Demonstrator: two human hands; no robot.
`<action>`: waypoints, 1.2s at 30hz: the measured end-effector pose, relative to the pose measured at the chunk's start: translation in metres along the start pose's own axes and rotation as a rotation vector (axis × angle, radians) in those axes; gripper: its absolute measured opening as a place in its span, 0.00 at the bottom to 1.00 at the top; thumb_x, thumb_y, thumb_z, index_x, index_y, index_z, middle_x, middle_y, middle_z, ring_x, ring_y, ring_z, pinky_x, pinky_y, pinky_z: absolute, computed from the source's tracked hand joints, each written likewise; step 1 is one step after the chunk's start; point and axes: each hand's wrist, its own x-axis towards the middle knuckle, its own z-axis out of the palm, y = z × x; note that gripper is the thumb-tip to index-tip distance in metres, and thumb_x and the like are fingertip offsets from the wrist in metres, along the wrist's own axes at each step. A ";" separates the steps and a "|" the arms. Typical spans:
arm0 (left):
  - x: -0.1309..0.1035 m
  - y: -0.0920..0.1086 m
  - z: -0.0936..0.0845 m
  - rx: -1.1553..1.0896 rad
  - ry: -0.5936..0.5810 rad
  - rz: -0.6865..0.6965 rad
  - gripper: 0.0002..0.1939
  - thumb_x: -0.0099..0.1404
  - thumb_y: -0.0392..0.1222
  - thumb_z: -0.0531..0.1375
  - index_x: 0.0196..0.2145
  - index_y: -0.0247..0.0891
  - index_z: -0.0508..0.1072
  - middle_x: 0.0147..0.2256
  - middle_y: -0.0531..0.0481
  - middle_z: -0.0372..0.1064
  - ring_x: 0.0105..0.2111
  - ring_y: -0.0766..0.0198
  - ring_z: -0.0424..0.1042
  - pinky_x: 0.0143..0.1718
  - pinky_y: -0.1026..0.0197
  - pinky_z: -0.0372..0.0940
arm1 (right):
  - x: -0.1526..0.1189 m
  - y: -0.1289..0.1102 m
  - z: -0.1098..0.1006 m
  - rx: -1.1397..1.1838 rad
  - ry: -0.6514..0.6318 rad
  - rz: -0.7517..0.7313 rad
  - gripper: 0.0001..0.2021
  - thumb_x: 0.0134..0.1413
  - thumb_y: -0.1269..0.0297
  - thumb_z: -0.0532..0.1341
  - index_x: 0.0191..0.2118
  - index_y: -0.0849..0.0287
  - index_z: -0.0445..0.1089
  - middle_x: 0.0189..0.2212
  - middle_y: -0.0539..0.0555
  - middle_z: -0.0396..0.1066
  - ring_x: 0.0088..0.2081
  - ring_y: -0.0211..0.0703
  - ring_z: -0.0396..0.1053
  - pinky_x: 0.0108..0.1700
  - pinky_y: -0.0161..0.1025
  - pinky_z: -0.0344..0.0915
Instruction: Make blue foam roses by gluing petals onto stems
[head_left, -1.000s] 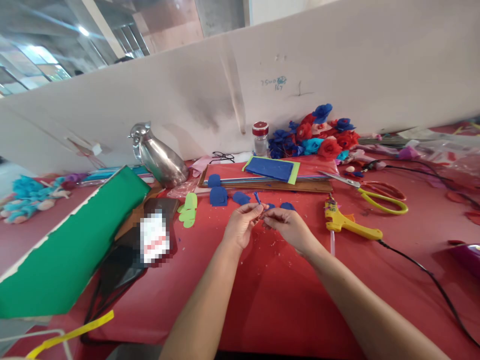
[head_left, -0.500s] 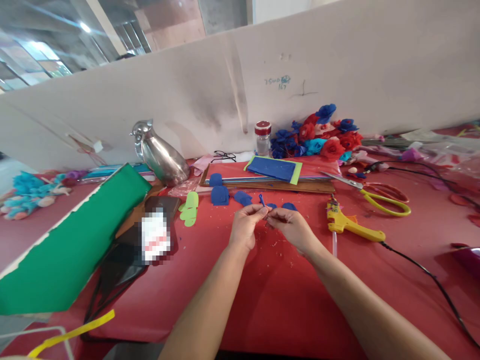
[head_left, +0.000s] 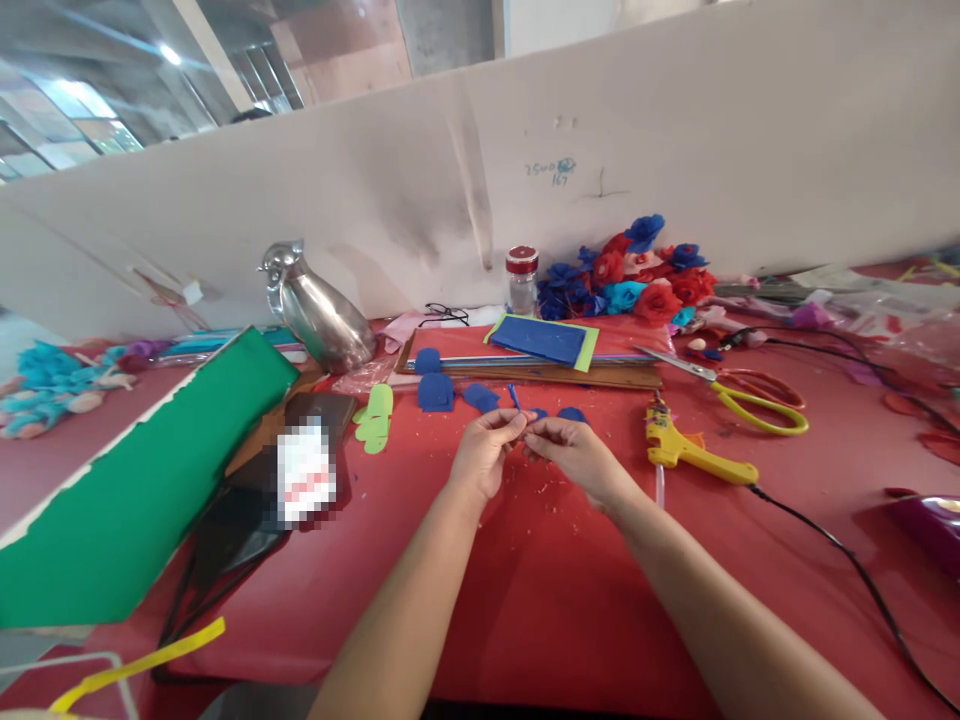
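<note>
My left hand (head_left: pixel 486 448) pinches a thin, twisted blue crepe paper strip (head_left: pixel 514 396), whose narrow end sticks up above the fingertips. Thumb and fingers of my right hand (head_left: pixel 571 455) are pressed together at the strip's lower end, touching the left fingertips. What lies between the two pinches is mostly hidden. Just beyond the hands are cut blue paper petals (head_left: pixel 435 393), some in a stack and others loose, such as a blue petal (head_left: pixel 481 399) and another partly behind the right hand. Left of them lie light green paper pieces (head_left: pixel 374 420).
Right: a yellow glue gun (head_left: pixel 694 455) with cord, and scissors (head_left: pixel 757 402). Behind: blue and green paper sheets (head_left: pixel 538 341) on a board, a lidded jar (head_left: pixel 522 282), paper flowers (head_left: pixel 634 275), a metal jug (head_left: pixel 319 310). Left: a green sheet (head_left: pixel 150 480) and a dark phone-like case (head_left: pixel 341 415).
The view has shifted slightly, so things on the table sit a little further left. Both hands stay together at the blue strip, with their fingers slightly moved and the strip's visible tip more upright.
</note>
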 end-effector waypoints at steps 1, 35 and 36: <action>0.001 0.000 -0.001 -0.006 0.004 0.003 0.15 0.35 0.43 0.73 0.19 0.34 0.73 0.26 0.50 0.74 0.26 0.67 0.68 0.29 0.64 0.61 | 0.000 0.000 0.000 0.001 -0.010 0.009 0.11 0.42 0.57 0.62 0.29 0.59 0.72 0.24 0.49 0.70 0.28 0.38 0.66 0.37 0.39 0.62; 0.005 0.001 -0.004 -0.047 0.153 0.005 0.16 0.33 0.36 0.73 0.21 0.34 0.73 0.20 0.54 0.70 0.22 0.70 0.69 0.31 0.64 0.62 | 0.002 0.014 0.002 -0.177 0.047 -0.042 0.10 0.40 0.59 0.62 0.30 0.58 0.75 0.24 0.50 0.74 0.27 0.40 0.68 0.32 0.37 0.63; 0.006 0.001 -0.005 -0.042 0.155 0.015 0.16 0.32 0.36 0.73 0.21 0.34 0.73 0.19 0.54 0.70 0.22 0.70 0.68 0.31 0.64 0.61 | 0.003 0.014 0.003 -0.171 0.050 -0.041 0.10 0.40 0.60 0.62 0.30 0.58 0.75 0.24 0.51 0.75 0.27 0.41 0.69 0.32 0.37 0.64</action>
